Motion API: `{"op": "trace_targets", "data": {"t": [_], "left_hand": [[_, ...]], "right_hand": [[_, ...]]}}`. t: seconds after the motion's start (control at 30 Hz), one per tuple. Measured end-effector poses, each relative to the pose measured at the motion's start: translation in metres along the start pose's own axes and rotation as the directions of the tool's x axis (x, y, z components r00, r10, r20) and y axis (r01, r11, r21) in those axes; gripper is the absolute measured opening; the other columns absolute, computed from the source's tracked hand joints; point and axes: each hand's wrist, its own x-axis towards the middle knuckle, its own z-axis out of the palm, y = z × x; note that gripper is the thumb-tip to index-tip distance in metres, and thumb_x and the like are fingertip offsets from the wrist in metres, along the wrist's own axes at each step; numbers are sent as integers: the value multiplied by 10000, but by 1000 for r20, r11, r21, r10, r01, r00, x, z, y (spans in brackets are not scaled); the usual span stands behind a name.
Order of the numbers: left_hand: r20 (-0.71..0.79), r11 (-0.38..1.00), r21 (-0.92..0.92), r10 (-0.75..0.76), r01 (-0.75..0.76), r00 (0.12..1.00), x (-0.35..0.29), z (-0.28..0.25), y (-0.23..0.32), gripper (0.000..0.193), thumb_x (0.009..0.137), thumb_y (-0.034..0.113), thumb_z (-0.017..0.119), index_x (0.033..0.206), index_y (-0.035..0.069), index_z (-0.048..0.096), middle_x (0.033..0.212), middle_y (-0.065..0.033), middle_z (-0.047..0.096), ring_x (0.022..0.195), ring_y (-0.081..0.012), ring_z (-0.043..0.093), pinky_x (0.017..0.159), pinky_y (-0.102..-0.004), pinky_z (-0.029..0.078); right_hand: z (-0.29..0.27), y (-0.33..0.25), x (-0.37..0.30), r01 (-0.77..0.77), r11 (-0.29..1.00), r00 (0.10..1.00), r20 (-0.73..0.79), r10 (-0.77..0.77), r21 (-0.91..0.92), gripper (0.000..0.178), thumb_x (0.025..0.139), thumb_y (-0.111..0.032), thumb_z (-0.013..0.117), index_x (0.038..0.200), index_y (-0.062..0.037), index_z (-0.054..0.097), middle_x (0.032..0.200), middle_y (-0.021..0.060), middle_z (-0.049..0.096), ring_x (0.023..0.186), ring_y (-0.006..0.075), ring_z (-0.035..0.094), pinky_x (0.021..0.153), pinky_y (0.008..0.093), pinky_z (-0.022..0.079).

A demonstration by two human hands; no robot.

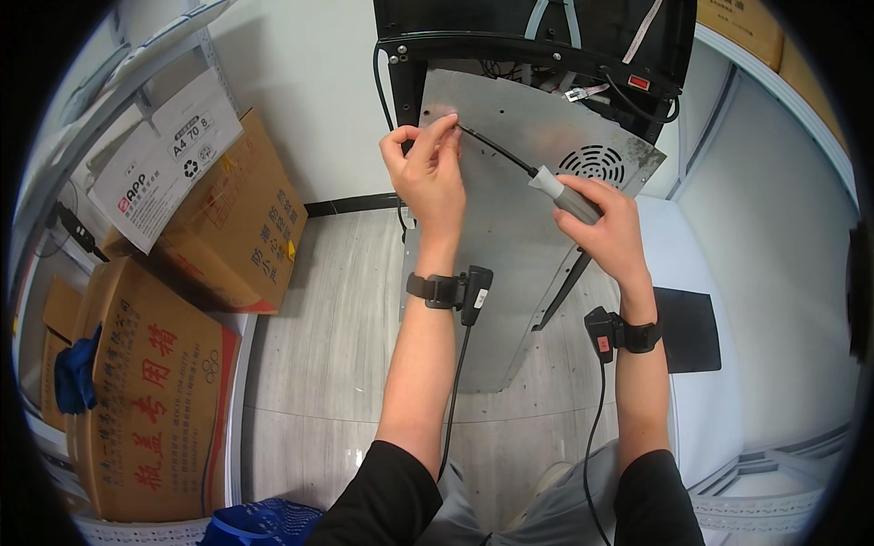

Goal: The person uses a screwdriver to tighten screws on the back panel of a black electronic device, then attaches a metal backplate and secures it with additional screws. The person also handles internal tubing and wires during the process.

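Note:
My right hand (605, 227) is wrapped round the grey handle of a screwdriver (499, 151). Its dark shaft slants up and left to the fingertips of my left hand (431, 164). Those fingers are pinched together at the screwdriver's tip; whatever sits between them is too small to make out. Behind both hands a grey sheet-metal panel (501, 237) with a round slotted vent (592, 164) leans on a black machine frame (528, 50). Small holes dot the panel near its top edge. Cables and a red switch (639, 83) show in the opening above it.
Cardboard boxes (150, 400) stand on a shelf at the left, with a blue cloth (77, 375) hanging there. A blue bag (259, 523) lies at the lower left. On the white surface to the right rests a flat black sheet (690, 329). Cables trail from both wrist straps.

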Motion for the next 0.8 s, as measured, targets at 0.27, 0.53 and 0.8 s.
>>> {"op": "trace_targets", "data": {"t": [0.27, 0.53, 0.8], "left_hand": [[56, 1000, 5, -3, 3, 998, 1, -4, -1, 148, 849, -15, 632, 951, 60, 710, 1020, -29, 384, 664, -91, 612, 613, -205, 549], [56, 1000, 14, -10, 9, 998, 2, -3, 0, 134, 852, 17, 652, 960, 68, 714, 1028, -26, 375, 674, -88, 614, 645, -210, 565], [80, 999, 27, 21, -23, 997, 2, -7, -2, 142, 851, 33, 661, 967, 89, 721, 1019, -22, 380, 661, -76, 591, 652, -209, 563]], "right_hand": [[-2, 0, 1, 28, 998, 1000, -11, -29, -61, 332, 688, -128, 657, 1017, -89, 678, 765, 66, 595, 654, 197, 574, 621, 285, 446], [-6, 1, 1, 47, 996, 998, -39, -50, -81, 339, 688, -95, 664, 1022, -43, 669, 774, 59, 600, 671, 149, 554, 629, 252, 437], [-5, -1, 2, 51, 997, 997, -57, -54, -66, 327, 683, -120, 649, 1006, -88, 683, 745, 72, 587, 657, 204, 569, 621, 293, 443]]}}
